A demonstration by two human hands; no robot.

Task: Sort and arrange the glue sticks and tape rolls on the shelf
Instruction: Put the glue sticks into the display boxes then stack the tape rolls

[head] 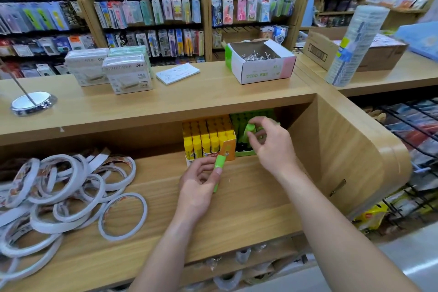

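- Glue stick sits gripped in your left hand, long axis pointing twelve o'clock.
- Your right hand, nearer the green box at one o'clock, pinches a second stick.

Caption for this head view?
Left hand holds a green glue stick; right hand pinches a second stick over its box.

tape rolls spill off the left edge lol; green glue stick in the right grip is pure blur; left grip covers half the other green stick
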